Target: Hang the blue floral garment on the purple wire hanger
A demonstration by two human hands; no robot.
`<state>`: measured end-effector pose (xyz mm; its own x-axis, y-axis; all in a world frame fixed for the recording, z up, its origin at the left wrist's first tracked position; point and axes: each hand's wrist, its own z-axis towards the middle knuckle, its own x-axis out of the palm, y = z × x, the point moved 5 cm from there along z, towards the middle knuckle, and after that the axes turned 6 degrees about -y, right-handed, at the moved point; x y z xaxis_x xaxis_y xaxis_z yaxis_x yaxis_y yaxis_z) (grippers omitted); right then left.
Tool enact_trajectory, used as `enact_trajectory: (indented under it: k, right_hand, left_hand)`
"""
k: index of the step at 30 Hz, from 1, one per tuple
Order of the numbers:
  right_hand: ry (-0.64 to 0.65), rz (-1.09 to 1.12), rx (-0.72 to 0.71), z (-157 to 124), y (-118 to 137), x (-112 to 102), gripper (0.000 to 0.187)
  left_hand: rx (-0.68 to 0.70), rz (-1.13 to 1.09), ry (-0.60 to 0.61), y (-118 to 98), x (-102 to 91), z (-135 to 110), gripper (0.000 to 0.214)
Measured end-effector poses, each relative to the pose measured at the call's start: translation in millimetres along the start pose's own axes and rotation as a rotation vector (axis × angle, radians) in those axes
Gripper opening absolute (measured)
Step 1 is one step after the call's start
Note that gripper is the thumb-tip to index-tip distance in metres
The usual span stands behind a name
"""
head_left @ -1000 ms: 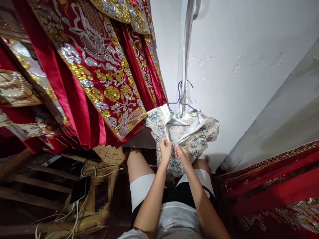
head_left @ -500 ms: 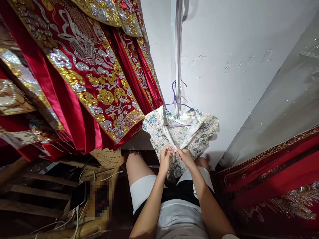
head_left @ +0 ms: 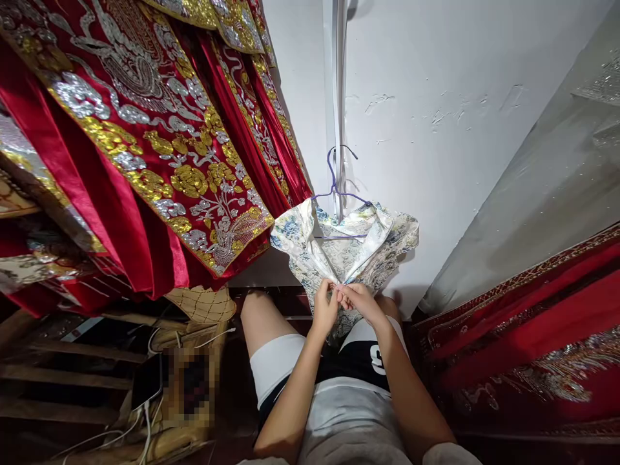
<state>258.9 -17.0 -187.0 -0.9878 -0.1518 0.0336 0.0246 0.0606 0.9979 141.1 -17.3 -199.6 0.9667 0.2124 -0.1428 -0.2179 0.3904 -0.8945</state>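
Observation:
A white and blue floral brocade garment [head_left: 349, 248] hangs on a purple wire hanger [head_left: 336, 187] against the white wall. My left hand [head_left: 323, 305] and my right hand [head_left: 358, 300] are side by side at the garment's front opening. Both pinch the fabric edges where they meet, fingers closed. The lower part of the garment drapes behind my hands, over my knees.
Red robes with gold and silver embroidery [head_left: 145, 142] hang at the left. More red embroidered cloth [head_left: 523, 336] lies at the right, below a grey plastic cover [head_left: 547, 194]. A woven bag [head_left: 201, 303], white cables [head_left: 145, 420] and wooden slats sit at lower left.
My hands have slid a little lower along the garment's front and drawn closer together. The view has shifted slightly.

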Motion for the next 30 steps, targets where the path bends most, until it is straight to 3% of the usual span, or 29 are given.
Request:
enact_trajectory:
  k: [10, 14, 18, 23, 25, 28, 30]
  right_hand:
    - [0.080, -0.016, 0.107, -11.3, 9.3, -3.1, 0.038]
    - [0.016, 0.001, 0.071, -12.8, 17.1, -9.4, 0.036]
    - [-0.148, 0.080, -0.059, 0.1, 57.7, -16.6, 0.036]
    - [-0.231, 0.242, -0.287, 28.2, 147.5, -9.2, 0.033]
    - [-0.238, 0.280, -0.350, 32.1, 171.9, -3.2, 0.032]
    - [-0.172, 0.226, -0.390, 25.9, 180.2, 5.7, 0.030]
    - [-0.132, 0.186, -0.392, 17.3, 172.7, 7.9, 0.028]
  left_hand:
    - [0.011, 0.014, -0.127, -1.0, 5.5, -18.6, 0.015]
    - [0.023, 0.032, -0.105, -3.6, 9.1, -20.7, 0.016]
    - [0.078, 0.062, -0.074, 0.0, 14.9, -20.2, 0.015]
    - [0.119, 0.114, -0.049, 16.6, 14.5, -17.7, 0.012]
    - [0.129, 0.132, -0.007, 20.1, 10.1, -14.4, 0.012]
    - [0.154, 0.144, 0.120, 9.2, 0.8, -1.9, 0.016]
    - [0.210, 0.107, 0.184, -15.9, -8.5, 13.9, 0.014]
